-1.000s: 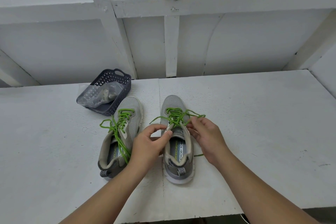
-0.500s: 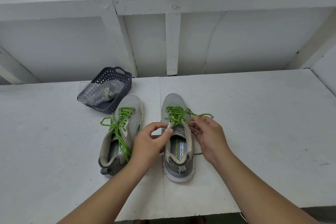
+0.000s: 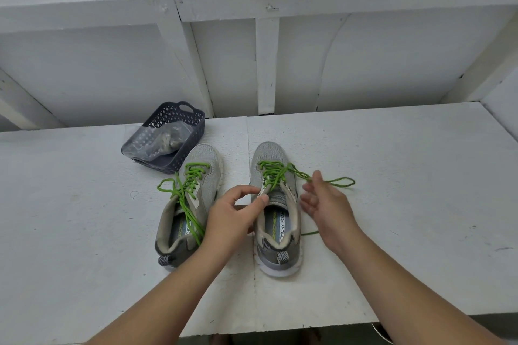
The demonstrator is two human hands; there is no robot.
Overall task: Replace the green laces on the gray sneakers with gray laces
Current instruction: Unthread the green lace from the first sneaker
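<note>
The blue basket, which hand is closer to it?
Left. The left hand sits between the sneakers, just below the basket; the right hand is beyond the right sneaker.

Gray sneakers: two, side by side mid-frame, the left sneaker (image 3: 187, 202) and the right sneaker (image 3: 276, 204).
Green laces: two, one green lace (image 3: 186, 190) on the left sneaker, the other green lace (image 3: 283, 173) on the right sneaker, with a loop trailing off toward the right of the frame.
Hands: two, the left hand (image 3: 232, 218) and the right hand (image 3: 326, 204), lower centre.
Baskets: one dark basket (image 3: 193, 120), left of centre.
Clear bags: one clear bag (image 3: 157, 140), lying in the basket; the gray contents are too blurred to count.
Tables: one white table (image 3: 406, 204).
</note>
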